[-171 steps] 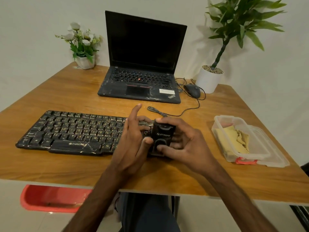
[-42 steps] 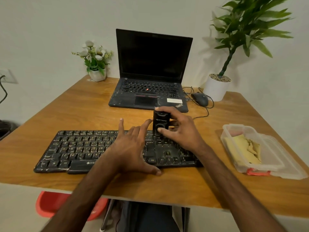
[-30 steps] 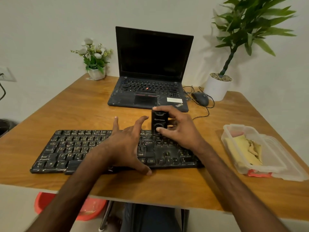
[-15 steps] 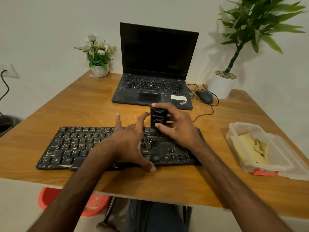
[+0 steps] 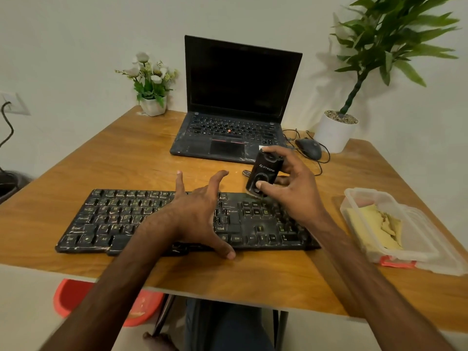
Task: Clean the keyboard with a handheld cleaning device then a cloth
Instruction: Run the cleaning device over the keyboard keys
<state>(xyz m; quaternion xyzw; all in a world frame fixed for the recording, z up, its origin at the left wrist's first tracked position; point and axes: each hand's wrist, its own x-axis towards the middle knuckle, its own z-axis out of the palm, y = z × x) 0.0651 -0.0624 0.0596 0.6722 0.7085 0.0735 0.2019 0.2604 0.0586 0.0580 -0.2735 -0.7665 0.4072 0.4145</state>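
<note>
The cleaning device rightward, over keyboard

— What sort of place is this looking like?
— A home office or a small study corner. A laptop is sitting open on a wooden desk, with a mouse lying beside it and a keyboard lying nearer.
— Anything homely showing?
— Flowers and a plant are standing in white pots against a plain wall, and a socket is showing at the left.
</note>
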